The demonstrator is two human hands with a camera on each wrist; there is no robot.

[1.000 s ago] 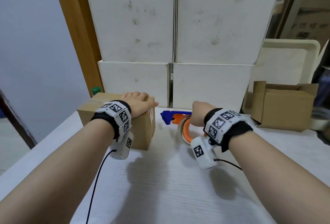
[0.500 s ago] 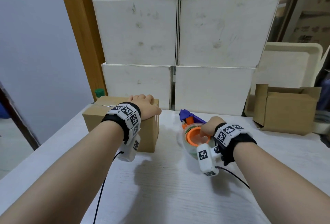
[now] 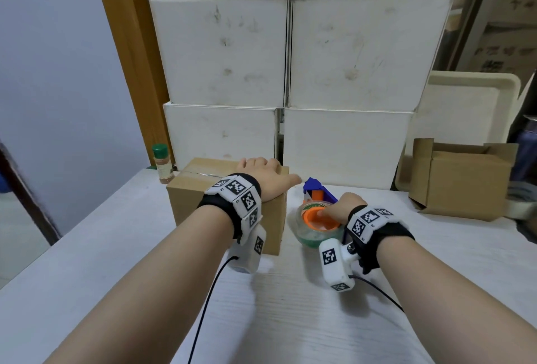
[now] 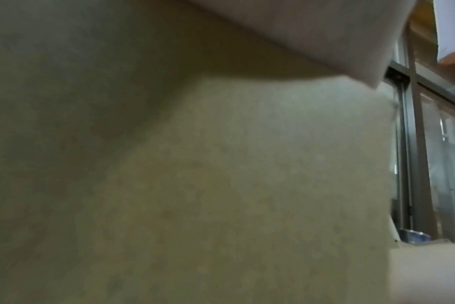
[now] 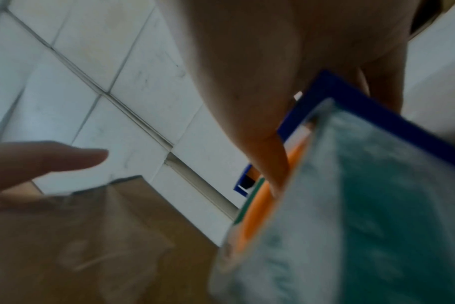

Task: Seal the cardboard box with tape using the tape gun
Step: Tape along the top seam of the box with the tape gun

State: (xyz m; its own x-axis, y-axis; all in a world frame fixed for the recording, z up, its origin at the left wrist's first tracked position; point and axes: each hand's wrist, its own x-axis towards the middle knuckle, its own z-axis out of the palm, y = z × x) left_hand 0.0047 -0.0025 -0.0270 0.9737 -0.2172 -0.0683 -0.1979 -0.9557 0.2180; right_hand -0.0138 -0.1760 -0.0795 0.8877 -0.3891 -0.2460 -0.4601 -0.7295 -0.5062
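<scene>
Near the table's [image 3: 290,320] far edge, left of centre, sits the box [image 3: 203,204], plain brown cardboard with its flaps down and a seam running across the top. The left hand [image 3: 261,177] lies flat on its right end, fingers spread and straight, thumb reaching past the box's right edge. The left wrist view shows only blurred cardboard [image 4: 195,185] close up, with the palm [image 4: 325,30] above it.

Just right of the box, the tape gun [image 3: 318,204] has a blue frame, an orange hub and a roll of clear tape with a greenish tint. The right hand [image 3: 344,206] grips it, fingers hooked over the frame and thumb on the orange hub; whether it rests on the table or is raised I cannot tell. In the right wrist view the roll [image 5: 364,216] fills the lower right, blue frame edge above it.

A spice jar [image 3: 162,166] with a green cap stands at the far edge just left of the box. Stacked white boxes [image 3: 348,58] rise behind. An open carton [image 3: 465,177] stands toward the far right corner, a cream tray [image 3: 470,96] leaning behind it.
</scene>
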